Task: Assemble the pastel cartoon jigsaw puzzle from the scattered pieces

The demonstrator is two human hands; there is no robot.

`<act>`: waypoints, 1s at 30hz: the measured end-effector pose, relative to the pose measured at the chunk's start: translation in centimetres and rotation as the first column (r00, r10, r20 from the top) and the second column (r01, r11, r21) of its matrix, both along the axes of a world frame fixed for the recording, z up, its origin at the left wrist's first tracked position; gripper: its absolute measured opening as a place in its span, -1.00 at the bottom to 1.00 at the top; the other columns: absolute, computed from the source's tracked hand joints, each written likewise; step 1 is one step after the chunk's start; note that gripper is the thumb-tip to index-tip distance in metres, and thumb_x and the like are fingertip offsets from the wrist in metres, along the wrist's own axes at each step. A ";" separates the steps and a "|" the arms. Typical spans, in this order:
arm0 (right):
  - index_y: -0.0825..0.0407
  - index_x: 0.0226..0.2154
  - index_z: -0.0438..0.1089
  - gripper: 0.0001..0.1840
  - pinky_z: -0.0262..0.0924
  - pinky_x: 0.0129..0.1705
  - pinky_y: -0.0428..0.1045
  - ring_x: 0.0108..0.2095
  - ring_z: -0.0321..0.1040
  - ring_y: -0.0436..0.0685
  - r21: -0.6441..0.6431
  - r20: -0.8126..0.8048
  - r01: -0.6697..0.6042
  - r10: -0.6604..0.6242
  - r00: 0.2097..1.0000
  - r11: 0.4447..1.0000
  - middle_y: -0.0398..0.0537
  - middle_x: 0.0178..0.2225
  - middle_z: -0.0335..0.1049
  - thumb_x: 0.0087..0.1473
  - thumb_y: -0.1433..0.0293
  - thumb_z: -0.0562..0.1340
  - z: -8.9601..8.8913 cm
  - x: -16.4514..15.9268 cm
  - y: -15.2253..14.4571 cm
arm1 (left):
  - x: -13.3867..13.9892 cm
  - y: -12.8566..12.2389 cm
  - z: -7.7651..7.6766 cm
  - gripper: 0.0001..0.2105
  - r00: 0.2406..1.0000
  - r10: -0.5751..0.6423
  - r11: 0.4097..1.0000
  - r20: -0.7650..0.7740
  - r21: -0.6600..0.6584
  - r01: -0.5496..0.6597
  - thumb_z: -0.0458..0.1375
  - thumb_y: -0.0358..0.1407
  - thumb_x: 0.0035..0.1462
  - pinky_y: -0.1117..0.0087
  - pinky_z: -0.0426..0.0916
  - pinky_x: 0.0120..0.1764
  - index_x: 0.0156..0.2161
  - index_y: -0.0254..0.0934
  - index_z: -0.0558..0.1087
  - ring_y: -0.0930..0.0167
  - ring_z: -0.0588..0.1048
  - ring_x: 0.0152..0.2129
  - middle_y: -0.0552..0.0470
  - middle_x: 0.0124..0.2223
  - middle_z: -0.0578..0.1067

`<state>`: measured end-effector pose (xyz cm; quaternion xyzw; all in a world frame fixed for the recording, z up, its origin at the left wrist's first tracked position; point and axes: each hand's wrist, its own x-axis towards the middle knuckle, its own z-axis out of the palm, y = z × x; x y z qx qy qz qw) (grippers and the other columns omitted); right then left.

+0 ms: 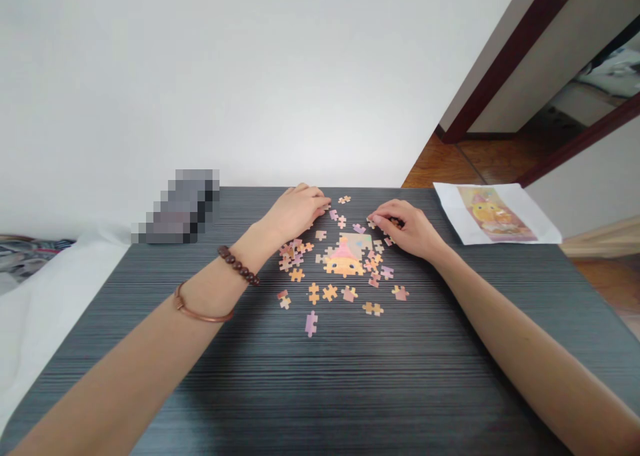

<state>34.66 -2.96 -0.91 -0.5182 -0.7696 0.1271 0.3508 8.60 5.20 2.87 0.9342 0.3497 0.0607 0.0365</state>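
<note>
A partly joined jigsaw puzzle (353, 246) lies on the dark table, showing a pink hat and a yellow face with eyes. Loose puzzle pieces surround it. My left hand (297, 211) rests at its upper left, fingers stretched forward and down. A small piece (327, 207) shows at its fingertips; the thumb is mostly hidden. To the upper right, my right hand (404, 226) has its thumb and forefinger closed at a pale puzzle piece (371, 223), with more pieces partly covered beneath its curled fingers. A purple piece (311, 323) lies nearest to me.
A paper sheet with a printed yellow character (493, 213) lies at the table's back right. At the back left is a blurred-out dark box-like object (175, 209). A white wall (300, 76) borders the table's far edge; a doorway opens at the right.
</note>
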 end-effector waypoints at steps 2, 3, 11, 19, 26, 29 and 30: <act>-0.04 -0.31 0.54 -0.77 0.34 -0.06 0.15 -0.18 0.47 0.18 0.006 0.005 0.003 -0.003 1.000 1.000 -0.01 -0.24 0.56 0.26 0.27 0.18 -0.1 0.0 0.1 | 0.2 0.1 -0.2 -0.72 1.000 0.012 0.999 0.015 -0.031 -0.011 -0.02 -0.35 0.33 0.17 0.32 0.04 -0.08 -0.28 0.55 0.21 0.46 -0.09 -0.13 -0.07 0.55; -0.04 -0.31 0.54 -0.77 0.34 -0.06 0.16 -0.18 0.47 0.19 0.010 0.006 0.005 -0.005 1.000 1.000 -0.01 -0.24 0.57 0.26 0.26 0.19 -0.1 0.0 0.1 | 0.3 0.1 -0.3 -0.74 0.999 0.030 0.998 0.027 -0.051 -0.028 0.00 -0.35 0.32 0.17 0.34 0.02 -0.12 -0.29 0.55 0.21 0.47 -0.12 -0.13 -0.11 0.55; -0.04 -0.25 0.55 -0.78 0.37 -0.19 0.08 -0.20 0.46 0.16 0.070 -0.014 0.025 -0.024 1.000 0.997 0.02 -0.17 0.51 0.26 0.28 0.19 0.0 -0.1 -0.4 | 0.3 -0.8 0.5 -0.96 0.953 0.175 0.968 0.249 -0.220 -0.120 0.15 -0.39 0.13 0.25 0.40 -0.19 -0.32 -0.22 0.43 0.32 0.51 -0.32 -0.02 -0.30 0.54; -0.10 -0.27 0.57 -0.78 0.30 -0.19 0.13 -0.36 0.45 0.15 0.201 0.157 0.047 -0.079 0.984 0.978 -0.09 -0.32 0.60 0.28 0.23 0.21 1.0 -1.2 -0.9 | -0.3 -3.9 2.2 -0.82 0.797 0.364 0.878 0.481 -0.462 -0.122 0.16 -0.23 0.16 0.26 0.46 -0.23 -0.20 -0.21 0.58 0.34 0.59 -0.33 -0.02 -0.27 0.64; -0.07 -0.16 0.55 -0.80 0.32 -0.13 0.12 -0.24 0.43 0.17 0.184 0.084 -0.060 0.045 0.995 0.981 -0.08 -0.21 0.61 0.28 0.26 0.22 1.6 -3.6 -1.4 | 0.2 -5.4 2.3 -0.84 0.745 0.512 0.733 0.429 -0.670 -0.118 0.20 -0.28 0.16 0.30 0.46 -0.38 -0.19 -0.25 0.59 0.37 0.58 -0.44 -0.03 -0.33 0.65; -0.08 -0.19 0.55 -0.83 0.32 -0.13 0.12 -0.24 0.43 0.17 0.182 0.053 -0.051 0.042 0.998 0.982 -0.10 -0.21 0.61 0.27 0.28 0.24 1.5 -3.8 -1.4 | 0.1 -5.2 2.2 -0.85 0.749 0.513 0.753 0.419 -0.639 -0.158 0.25 -0.23 0.11 0.34 0.41 -0.39 -0.25 -0.24 0.60 0.40 0.53 -0.48 0.02 -0.38 0.63; -0.08 -0.19 0.55 -0.84 0.32 -0.12 0.12 -0.24 0.43 0.16 0.185 0.055 -0.061 0.052 0.997 0.981 -0.10 -0.22 0.61 0.26 0.29 0.24 1.5 -3.8 -1.4 | 0.0 -5.1 2.2 -0.84 0.764 0.498 0.770 0.410 -0.615 -0.172 0.26 -0.22 0.10 0.36 0.39 -0.38 -0.28 -0.23 0.61 0.41 0.52 -0.48 0.03 -0.38 0.62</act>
